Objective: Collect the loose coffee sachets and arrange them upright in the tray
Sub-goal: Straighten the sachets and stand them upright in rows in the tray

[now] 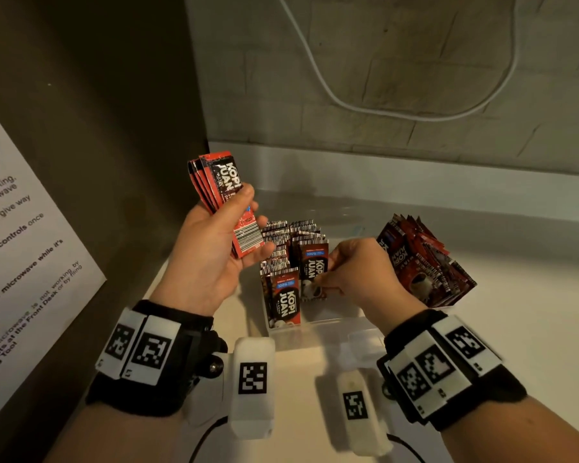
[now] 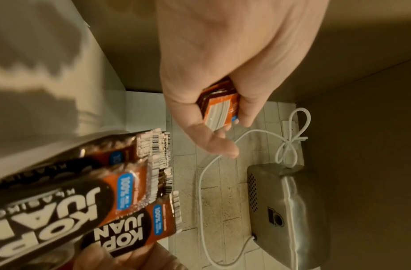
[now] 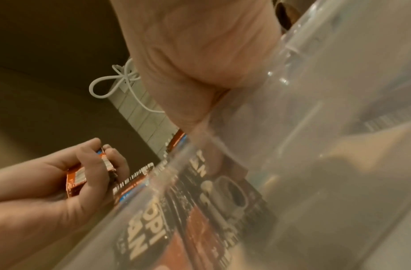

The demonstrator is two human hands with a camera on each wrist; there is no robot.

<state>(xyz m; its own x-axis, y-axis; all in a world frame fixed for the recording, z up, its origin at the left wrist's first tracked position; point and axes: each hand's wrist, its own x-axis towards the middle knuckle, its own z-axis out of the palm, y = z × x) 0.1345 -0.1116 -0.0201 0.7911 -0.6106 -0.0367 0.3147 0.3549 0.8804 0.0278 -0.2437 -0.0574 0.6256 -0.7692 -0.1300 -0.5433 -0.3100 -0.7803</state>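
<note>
Left hand (image 1: 211,245) raised beside the tray (image 1: 321,324), fingers curled round a sachet stack (image 1: 226,198); right hand (image 1: 358,272) dips into it, pinching.

Red, black and white sachets by a clear tray

Beside the clear tray (image 1: 318,324), the held stack of sachets (image 1: 229,202) is red with black panels, white lettering and striped barcodes; sachets inside (image 1: 283,295) look darker, perhaps brown, with blue badges; behind, a white cable (image 1: 348,105).
</note>
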